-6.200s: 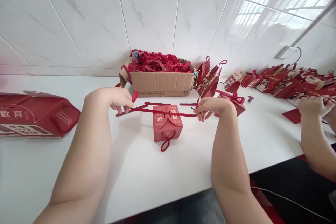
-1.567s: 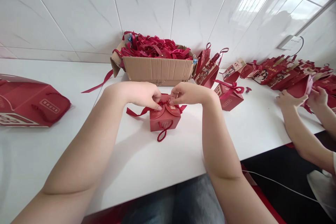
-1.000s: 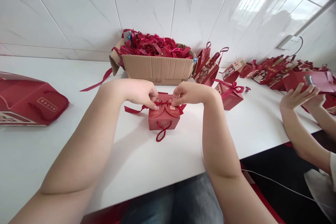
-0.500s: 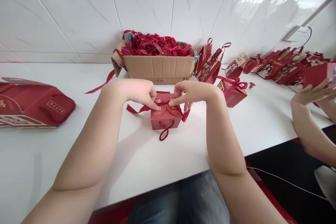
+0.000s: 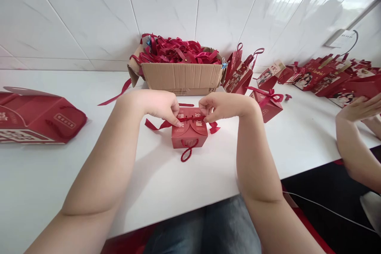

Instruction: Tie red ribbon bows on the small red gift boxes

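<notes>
A small red gift box (image 5: 189, 137) with a cord handle stands on the white table (image 5: 166, 182) in front of me. A thin red ribbon (image 5: 190, 118) runs across its lid. My left hand (image 5: 159, 105) pinches the ribbon at the lid's left side, fingers closed. My right hand (image 5: 222, 106) pinches the ribbon at the right side, fingers closed too. Loose ribbon tails lie on the table at both sides of the box.
A cardboard carton (image 5: 181, 76) heaped with red ribbons stands behind against the tiled wall. Flat red boxes (image 5: 35, 119) lie at left. A box with a tied bow (image 5: 266, 105) and red bags (image 5: 321, 79) sit at right. Another person's hand (image 5: 360, 109) works at far right.
Six seconds ago my hands held the ribbon stretched wide over the box. They have since come together at the lid. In the last half second the right hand drew its end slightly rightward.
</notes>
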Tool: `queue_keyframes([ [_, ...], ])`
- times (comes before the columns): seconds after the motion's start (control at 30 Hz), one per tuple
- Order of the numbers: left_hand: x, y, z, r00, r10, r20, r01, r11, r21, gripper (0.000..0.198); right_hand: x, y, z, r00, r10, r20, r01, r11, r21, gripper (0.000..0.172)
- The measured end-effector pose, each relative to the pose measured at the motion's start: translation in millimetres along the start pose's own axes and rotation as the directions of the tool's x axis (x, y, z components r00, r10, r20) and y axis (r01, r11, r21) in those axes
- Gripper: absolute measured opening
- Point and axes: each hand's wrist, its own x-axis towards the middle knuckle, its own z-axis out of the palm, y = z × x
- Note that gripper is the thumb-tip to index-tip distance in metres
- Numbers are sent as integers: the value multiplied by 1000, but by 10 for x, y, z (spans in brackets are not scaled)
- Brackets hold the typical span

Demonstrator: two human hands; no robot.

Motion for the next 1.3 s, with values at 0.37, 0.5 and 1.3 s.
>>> queue_keyframes([
  [0.37, 37, -81, 15, 1000, -25, 6, 25, 999, -21, 41, -81, 51, -22, 998, 42, -55, -40, 998, 38, 38],
  [0.5, 4, -73, 8, 1000, -18, -1, 18, 999, -31, 40, -102, 38, -38, 997, 79, -19, -78, 997, 9, 44],
  [1.3, -52, 219, 89, 956, 104, -275, -110, 994, -6, 39, -35, -24, 54, 747, -225, -625, 275, 961, -17, 5],
])
